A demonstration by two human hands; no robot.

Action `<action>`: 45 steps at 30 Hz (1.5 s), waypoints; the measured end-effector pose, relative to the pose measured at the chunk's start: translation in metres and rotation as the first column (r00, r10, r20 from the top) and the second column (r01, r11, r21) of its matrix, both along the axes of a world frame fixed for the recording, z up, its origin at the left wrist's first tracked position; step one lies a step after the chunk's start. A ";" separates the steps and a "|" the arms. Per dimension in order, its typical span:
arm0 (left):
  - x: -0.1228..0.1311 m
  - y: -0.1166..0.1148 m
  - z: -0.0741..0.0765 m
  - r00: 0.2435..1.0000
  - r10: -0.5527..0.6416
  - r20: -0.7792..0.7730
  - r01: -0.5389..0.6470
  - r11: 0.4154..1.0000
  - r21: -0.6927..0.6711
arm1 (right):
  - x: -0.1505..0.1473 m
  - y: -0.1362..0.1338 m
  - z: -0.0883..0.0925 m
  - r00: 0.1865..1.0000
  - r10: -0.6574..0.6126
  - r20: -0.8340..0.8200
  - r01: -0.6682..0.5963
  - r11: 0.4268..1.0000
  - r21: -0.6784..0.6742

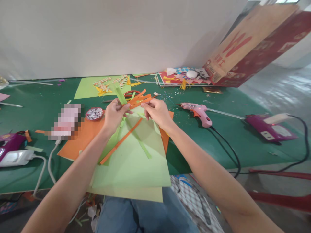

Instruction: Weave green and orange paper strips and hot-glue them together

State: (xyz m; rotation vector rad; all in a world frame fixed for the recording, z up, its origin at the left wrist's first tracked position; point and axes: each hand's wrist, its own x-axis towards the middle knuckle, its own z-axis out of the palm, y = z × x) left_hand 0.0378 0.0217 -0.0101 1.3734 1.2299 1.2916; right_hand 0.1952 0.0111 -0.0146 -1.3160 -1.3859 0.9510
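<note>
Orange paper strips (pixel 141 100) are held between my two hands, above stacked pale green paper sheets (pixel 143 168). At their left end, my left hand (pixel 115 114) is closed in a pinch, with light green paper strips (pixel 120 94) rising beside its fingers. My right hand (pixel 159 112) pinches the orange strips near their right end. Whether the strips are woven or glued together, I cannot tell. A loose orange strip (pixel 121 140) lies slantwise on the green sheets below. Just behind my hands, scissors with red handles (pixel 132 93) are partly covered.
A pink glue gun (pixel 196 110) lies right, its cord trailing over the table edge. Purple power strips (pixel 269 129) sit at both sides. Left are a small dish of sequins (pixel 94 114) and a blurred-out, cabled device (pixel 66 121). A paper bag (pixel 250 42) stands back right.
</note>
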 end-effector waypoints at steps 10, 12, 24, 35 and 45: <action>0.001 -0.004 -0.001 0.991 -0.136 -0.013 0.136 0.991 -0.021 | -0.004 -0.002 0.000 0.997 0.035 -0.062 -0.033 0.999 0.023; 0.000 -0.003 -0.002 0.988 -0.151 -0.012 0.151 0.988 -0.013 | -0.005 -0.003 0.000 0.998 0.049 -0.048 -0.048 0.999 0.024; 0.000 -0.003 -0.003 0.986 -0.164 -0.020 0.164 0.986 0.010 | -0.009 -0.005 0.003 0.976 0.121 -0.181 -0.132 0.990 -0.047; -0.002 0.002 -0.009 0.994 -0.108 -0.008 0.108 0.989 0.099 | -0.005 -0.003 -0.001 0.988 0.134 -0.081 -0.135 0.991 -0.007; -0.005 0.006 -0.009 0.994 0.010 0.113 -0.027 0.989 0.146 | 0.001 -0.001 -0.001 0.993 0.116 0.018 -0.116 0.993 0.017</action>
